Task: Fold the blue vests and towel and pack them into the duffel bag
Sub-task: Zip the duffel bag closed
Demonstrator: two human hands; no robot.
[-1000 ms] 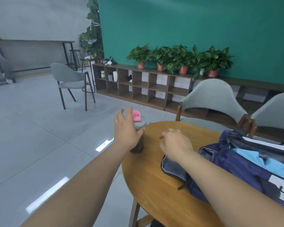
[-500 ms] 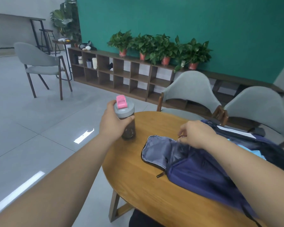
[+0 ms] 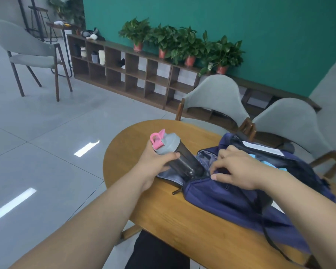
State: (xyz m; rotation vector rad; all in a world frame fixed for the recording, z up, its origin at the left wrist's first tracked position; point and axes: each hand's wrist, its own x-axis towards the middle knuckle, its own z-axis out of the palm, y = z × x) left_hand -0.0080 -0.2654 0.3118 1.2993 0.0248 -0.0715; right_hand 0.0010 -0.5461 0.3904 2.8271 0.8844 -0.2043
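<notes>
Two bare hands work at the near end of a navy duffel bag [image 3: 231, 199] that lies on a round wooden counter [image 3: 163, 216]. The left hand [image 3: 155, 162] grips a dark shaker bottle [image 3: 182, 162] just below its grey lid. Its fingers [image 3: 169, 156] are curled round the near side of the body, and a pink flip cap points up and to the left. The bottle is tilted, lid away from the bag. Its base sits inside the open end pocket, against the pale grey lining, and is hidden from there down.

The right hand [image 3: 239, 169] rests on the pocket's upper edge. Its fingers are bent down over the rim, and the thumb lies flat along the navy fabric just below, so the edge is pinched between them.

Farther back, the bag's main compartment stands open. A strip of light blue cloth [image 3: 268, 163] shows inside it, behind the right hand; how it is folded cannot be told. A white label lies on the far flap.

Two grey upholstered chairs [image 3: 215, 98] stand just beyond the counter. A low wooden shelf [image 3: 136, 74] with potted plants [image 3: 182, 41] on top runs along the green wall.
</notes>
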